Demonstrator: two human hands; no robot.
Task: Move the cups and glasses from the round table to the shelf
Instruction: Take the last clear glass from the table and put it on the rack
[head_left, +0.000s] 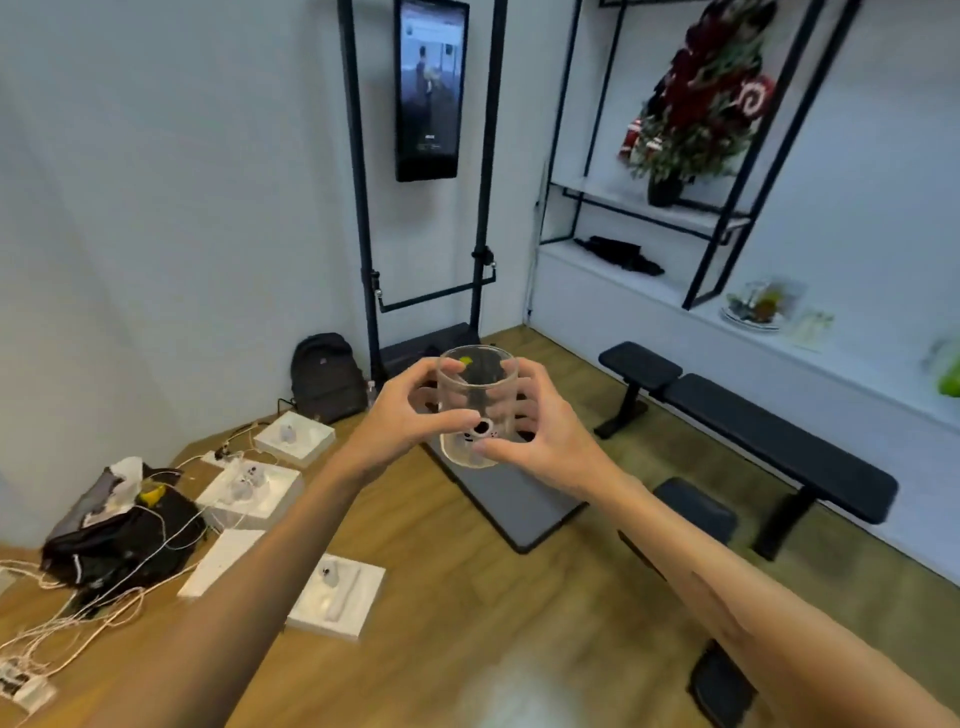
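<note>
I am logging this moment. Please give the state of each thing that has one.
Clear glass cup with panda print: upright, held in the air, empty.
Left hand: grips the cup.
Right hand: grips the cup.
Tall black wall screen: switched on.

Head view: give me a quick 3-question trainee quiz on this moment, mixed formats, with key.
1. True or false: the glass is held by both the left hand and the right hand.
2. Where is the glass? A) standing on the shelf B) in the air over the floor C) lying on the bench
3. Fill in: the screen on the wall is switched ____.

Key
1. True: the fingers of both hands curl round its sides.
2. B: it is upright, touching only the hands.
3. On: it shows a picture.
</note>
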